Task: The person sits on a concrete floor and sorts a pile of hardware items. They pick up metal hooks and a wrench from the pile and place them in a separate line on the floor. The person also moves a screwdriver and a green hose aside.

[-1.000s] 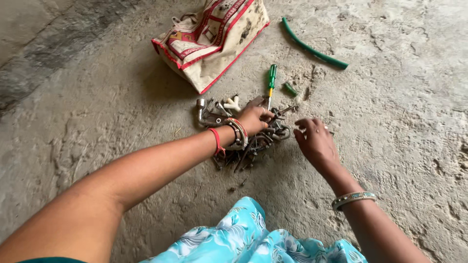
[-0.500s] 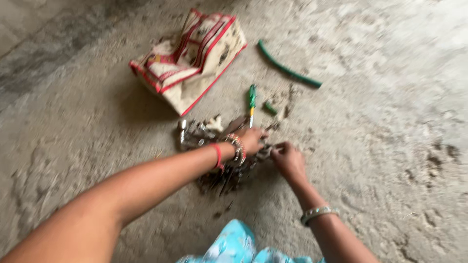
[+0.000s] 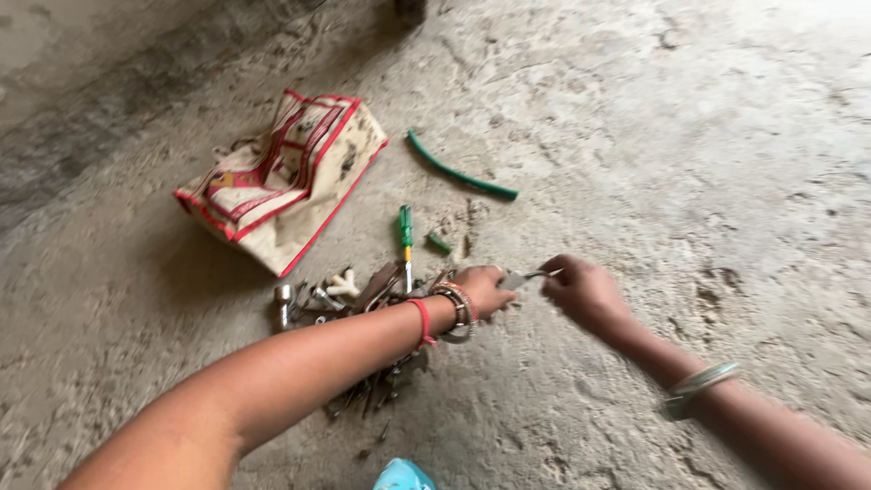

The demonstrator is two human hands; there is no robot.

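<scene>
- Head view: the ground is a rough grey concrete floor (image 3: 689, 163), gritty and stained, with a darker strip running along the upper left edge
- A cloth bag (image 3: 286, 177), cream with red trim, lies slumped on the floor up and to the left of the hands
- A curved length of green hose (image 3: 458, 172) lies beyond the bag, well apart from the hands
- A green-handled screwdriver (image 3: 406, 231) lies just above a pile of metal parts (image 3: 363, 299) that spreads under the left forearm
- The left hand (image 3: 485, 289) is curled narrow, its fingers closed on one end of a small metal tool (image 3: 526, 278); bangles and a red thread sit at its wrist
- The right hand (image 3: 585, 292) is also closed, pinching the other end of the same tool, so the piece lies between the two hands, just above the floor and at the right edge of the pile
- The left arm comes in from the lower left, stretched nearly straight across the pile
- The right arm comes in from the lower right, wrist bent slightly inward, with pale bangles on the forearm
</scene>
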